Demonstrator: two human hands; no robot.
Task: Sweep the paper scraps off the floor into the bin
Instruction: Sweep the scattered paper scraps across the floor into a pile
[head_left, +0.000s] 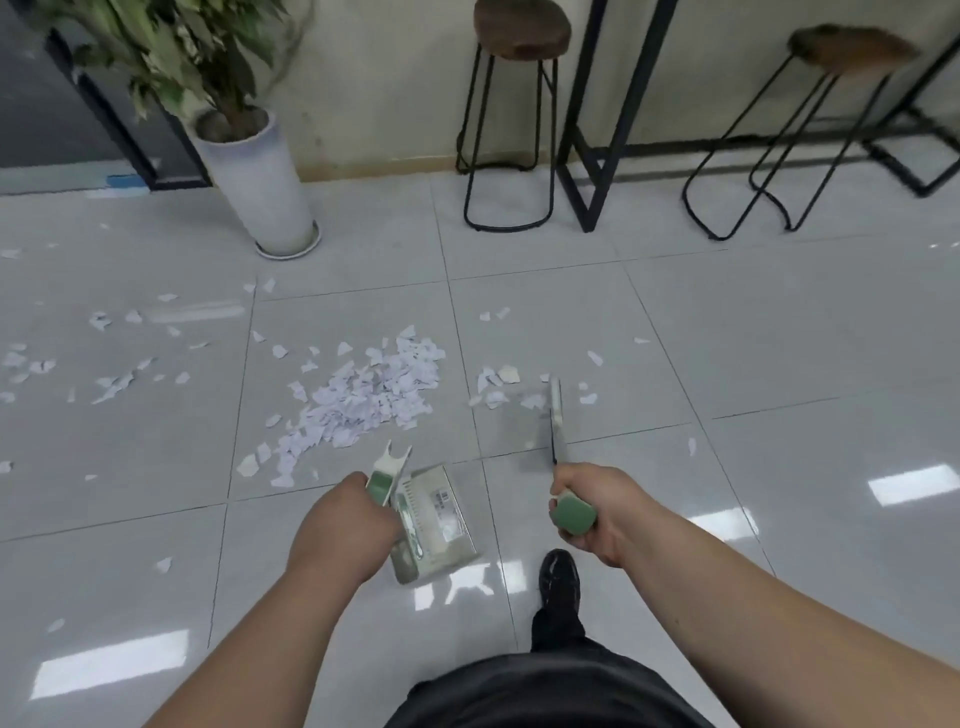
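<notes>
Close at six o'clock, the left hand (343, 525) grips the dustpan (439, 519) and the right hand (592, 506) the broom (555, 415), which should drag one-o'clock strays (493, 387) lightly leftward into the paper scraps (363, 400) heaped beyond at eleven o'clock

Tiled floor (779, 338); paper scraps (363, 395) heaped, scattered

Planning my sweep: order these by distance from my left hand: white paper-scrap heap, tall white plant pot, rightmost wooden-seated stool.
1. White paper-scrap heap, just ahead of left hand.
2. Tall white plant pot, farther ahead, left.
3. Rightmost wooden-seated stool, far right by wall.
</notes>
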